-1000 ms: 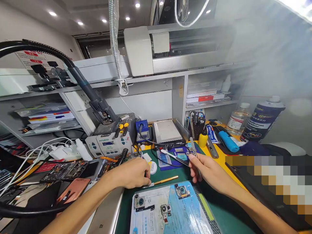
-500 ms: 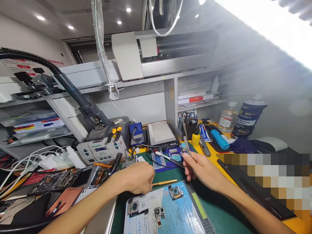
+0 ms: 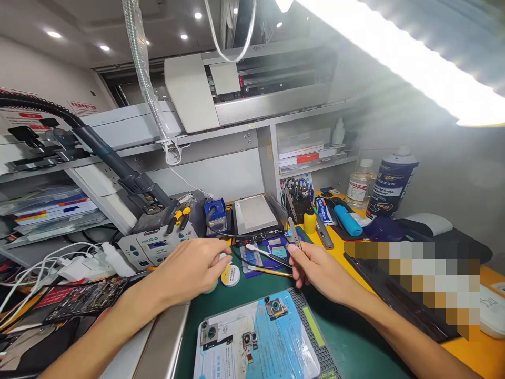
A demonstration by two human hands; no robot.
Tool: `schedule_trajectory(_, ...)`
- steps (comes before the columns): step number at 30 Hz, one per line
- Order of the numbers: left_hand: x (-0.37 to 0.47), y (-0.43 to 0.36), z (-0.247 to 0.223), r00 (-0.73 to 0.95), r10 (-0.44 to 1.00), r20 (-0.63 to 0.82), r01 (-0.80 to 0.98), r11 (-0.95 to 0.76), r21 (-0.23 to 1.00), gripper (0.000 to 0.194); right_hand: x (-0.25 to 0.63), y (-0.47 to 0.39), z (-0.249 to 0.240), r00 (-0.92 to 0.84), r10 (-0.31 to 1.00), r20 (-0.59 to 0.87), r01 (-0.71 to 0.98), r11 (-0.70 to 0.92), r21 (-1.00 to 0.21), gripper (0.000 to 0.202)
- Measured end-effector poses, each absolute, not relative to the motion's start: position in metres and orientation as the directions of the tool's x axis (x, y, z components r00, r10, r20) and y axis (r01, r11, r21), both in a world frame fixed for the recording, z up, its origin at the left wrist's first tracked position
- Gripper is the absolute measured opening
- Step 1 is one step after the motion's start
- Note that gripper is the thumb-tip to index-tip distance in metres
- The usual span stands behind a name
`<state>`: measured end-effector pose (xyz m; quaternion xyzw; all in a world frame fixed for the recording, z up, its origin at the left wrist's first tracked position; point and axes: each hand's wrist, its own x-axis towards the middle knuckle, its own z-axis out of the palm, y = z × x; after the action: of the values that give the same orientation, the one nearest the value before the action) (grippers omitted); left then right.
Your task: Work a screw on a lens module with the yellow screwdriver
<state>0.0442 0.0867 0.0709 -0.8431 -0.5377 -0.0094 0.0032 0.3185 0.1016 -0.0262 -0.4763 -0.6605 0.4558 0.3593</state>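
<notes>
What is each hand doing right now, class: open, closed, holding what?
Left hand: loosely curled above the small round white tin; any grip is hidden.
Right hand: closed on slim metal tweezers.

No wording can be read anywhere: the print on the dark spray can (image 3: 391, 181), the clear bottle's label (image 3: 358, 188) and the red-and-white wall signs (image 3: 82, 107) is too small.

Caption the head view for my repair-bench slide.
Right hand holds tweezers above the green mat; left hand reaches forward.
</notes>
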Motion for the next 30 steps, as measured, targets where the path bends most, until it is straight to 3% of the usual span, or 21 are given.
schedule_trajectory(2,0.026,0.063,0.069,0.389,0.920,-0.051,0.921,-0.387,0.051,0.031,0.318,0.101,-0.025,-0.288,0.957,0.041,0.313,0.135,-0.940,0.046)
schedule_trajectory(3,0.018,0.050,0.065,0.363,0.926,-0.100,0.930,-0.354,0.100,0.042,0.318,0.101,-0.025,-0.287,0.957,0.040,0.319,0.135,-0.938,0.045)
schedule_trajectory(5,0.005,0.024,0.051,0.386,0.910,-0.154,0.920,-0.368,0.136,0.084,0.317,0.101,-0.025,-0.282,0.959,0.031,0.334,0.129,-0.934,0.045)
schedule_trajectory(8,-0.003,-0.004,0.026,0.404,0.909,-0.107,0.914,-0.397,0.082,0.094,0.316,0.101,-0.026,-0.272,0.962,-0.008,0.363,0.095,-0.927,0.043)
schedule_trajectory(19,-0.004,-0.017,-0.010,0.436,0.900,-0.004,0.900,-0.436,-0.005,0.089,0.317,0.105,-0.026,-0.267,0.919,-0.291,0.457,-0.145,-0.878,0.034)
schedule_trajectory(30,-0.005,-0.017,-0.017,0.486,0.850,0.205,0.874,-0.480,-0.082,0.076,0.316,0.106,-0.026,-0.332,0.893,-0.305,0.395,-0.162,-0.904,0.035)
